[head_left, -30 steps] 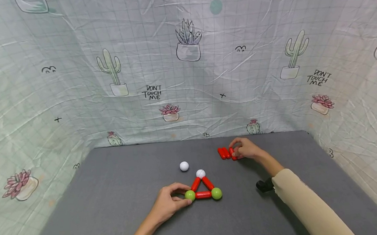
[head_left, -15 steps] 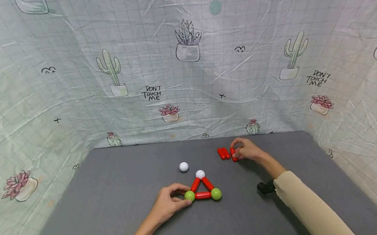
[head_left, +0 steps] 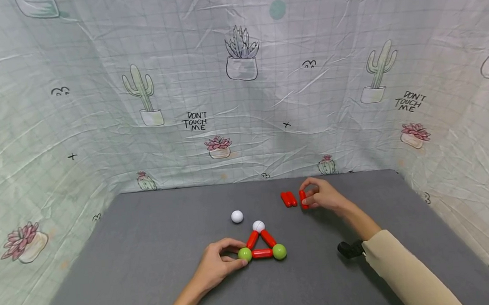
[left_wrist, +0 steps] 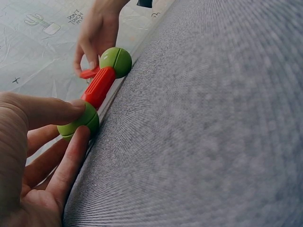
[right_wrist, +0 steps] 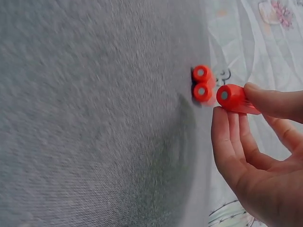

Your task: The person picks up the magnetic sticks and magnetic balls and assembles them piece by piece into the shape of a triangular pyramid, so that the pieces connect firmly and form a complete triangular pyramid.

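On the grey table, red magnetic rods and balls form a triangle: a white ball [head_left: 258, 226] at the far corner, green balls at the two near corners. My left hand [head_left: 219, 263] pinches the left green ball [head_left: 245, 254] between thumb and fingers. A red rod [head_left: 262, 253] joins it to the right green ball [head_left: 279, 251]. At the back right, my right hand [head_left: 323, 197] pinches a single red magnetic rod [right_wrist: 230, 97] between thumb and fingertips. Its round end, with a grey metal disc, shows in the right wrist view.
Two more red rods [head_left: 289, 199] lie side by side, just left of the right hand. A loose white ball [head_left: 237, 216] sits behind the triangle, to its left. A cactus-printed cloth [head_left: 270, 145] hangs around the table's back and sides.
The rod in my right hand has moved slightly right, widening the gap to the other two rods. My left hand stays on the green ball, and the triangle keeps its shape.
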A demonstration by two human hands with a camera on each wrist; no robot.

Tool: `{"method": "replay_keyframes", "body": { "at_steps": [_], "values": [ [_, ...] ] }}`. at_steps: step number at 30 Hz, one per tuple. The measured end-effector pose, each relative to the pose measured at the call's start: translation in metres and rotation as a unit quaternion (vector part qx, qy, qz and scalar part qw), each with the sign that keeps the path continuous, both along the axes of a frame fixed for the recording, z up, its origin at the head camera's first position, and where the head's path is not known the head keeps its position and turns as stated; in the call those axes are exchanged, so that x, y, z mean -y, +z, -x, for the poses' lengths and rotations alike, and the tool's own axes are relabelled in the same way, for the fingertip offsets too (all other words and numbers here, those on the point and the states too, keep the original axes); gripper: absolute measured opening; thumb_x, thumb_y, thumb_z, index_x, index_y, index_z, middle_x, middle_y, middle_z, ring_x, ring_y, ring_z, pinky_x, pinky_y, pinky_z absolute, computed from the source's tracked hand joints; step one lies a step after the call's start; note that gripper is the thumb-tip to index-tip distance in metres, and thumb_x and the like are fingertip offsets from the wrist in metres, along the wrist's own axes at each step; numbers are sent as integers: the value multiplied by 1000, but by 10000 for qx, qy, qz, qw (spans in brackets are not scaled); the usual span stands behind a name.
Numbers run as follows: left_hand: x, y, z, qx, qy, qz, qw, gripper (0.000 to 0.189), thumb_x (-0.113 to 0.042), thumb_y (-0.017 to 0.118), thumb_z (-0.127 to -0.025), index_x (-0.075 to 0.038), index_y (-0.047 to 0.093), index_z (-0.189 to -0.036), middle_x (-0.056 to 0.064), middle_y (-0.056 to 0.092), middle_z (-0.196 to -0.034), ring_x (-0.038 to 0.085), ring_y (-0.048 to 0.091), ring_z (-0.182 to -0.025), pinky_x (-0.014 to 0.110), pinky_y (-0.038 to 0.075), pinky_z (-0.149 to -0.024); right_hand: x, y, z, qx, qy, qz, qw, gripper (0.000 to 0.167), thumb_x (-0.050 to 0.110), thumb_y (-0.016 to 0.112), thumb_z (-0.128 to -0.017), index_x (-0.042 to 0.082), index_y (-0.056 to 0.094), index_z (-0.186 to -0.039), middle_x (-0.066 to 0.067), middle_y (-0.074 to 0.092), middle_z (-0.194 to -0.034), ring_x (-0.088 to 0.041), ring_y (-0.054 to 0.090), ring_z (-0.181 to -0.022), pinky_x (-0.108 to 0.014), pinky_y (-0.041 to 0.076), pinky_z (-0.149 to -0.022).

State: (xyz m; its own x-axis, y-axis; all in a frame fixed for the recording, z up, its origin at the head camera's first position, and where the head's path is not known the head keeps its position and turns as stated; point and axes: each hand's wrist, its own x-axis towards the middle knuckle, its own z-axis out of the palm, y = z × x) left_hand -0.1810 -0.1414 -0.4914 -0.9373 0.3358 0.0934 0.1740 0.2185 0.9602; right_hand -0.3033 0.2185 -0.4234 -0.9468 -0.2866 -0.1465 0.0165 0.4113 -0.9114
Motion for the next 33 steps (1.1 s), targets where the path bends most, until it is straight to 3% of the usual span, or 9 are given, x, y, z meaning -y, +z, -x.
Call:
{"method": "replay_keyframes", "body": {
  "at_steps": [10, 18, 24, 33],
  "values": [
    [1, -1, -2, -81, 28, -56, 9999, 39, -9, 87, -80, -3, 73, -116, 21, 72, -107, 10, 73, -76, 21, 57, -69, 13, 6, -24, -289, 323, 85, 9990, 35, -2, 68, -92, -2, 57, -125, -22, 68, -104, -21, 68, -88, -46, 60, -88],
    [1, -1, -1, -51, 21, -11, 10000, 39, -10, 87, -80, -4, 73, -117, 20, 72, -108, 10, 73, -78, 21, 57, -70, 25, 9, -39, -754, 744, 167, 9942, 33, -4, 71, -88, -3, 59, -119, -29, 68, -104, -21, 66, -86, -42, 59, -79],
    [1, -1, -1, -78, 37, -40, 10000, 39, -9, 88, -80, -4, 74, -116, 20, 72, -107, 11, 73, -77, 21, 57, -69, 33, 9, -51, -1105, 974, -27, 9891, 29, -4, 72, -87, 0, 61, -114, -23, 68, -98, -21, 64, -82, -41, 57, -74],
    [0, -2, -1, -122, 58, 34, 9999, 39, -10, 88, -79, -5, 74, -115, 19, 73, -106, 10, 73, -76, 21, 57, -68, 44, 13, -70, -1079, 1333, 5, 9852, 29, -5, 70, -88, 3, 62, -114, -22, 67, -102, -26, 65, -89, -36, 57, -77]
  ]
}}
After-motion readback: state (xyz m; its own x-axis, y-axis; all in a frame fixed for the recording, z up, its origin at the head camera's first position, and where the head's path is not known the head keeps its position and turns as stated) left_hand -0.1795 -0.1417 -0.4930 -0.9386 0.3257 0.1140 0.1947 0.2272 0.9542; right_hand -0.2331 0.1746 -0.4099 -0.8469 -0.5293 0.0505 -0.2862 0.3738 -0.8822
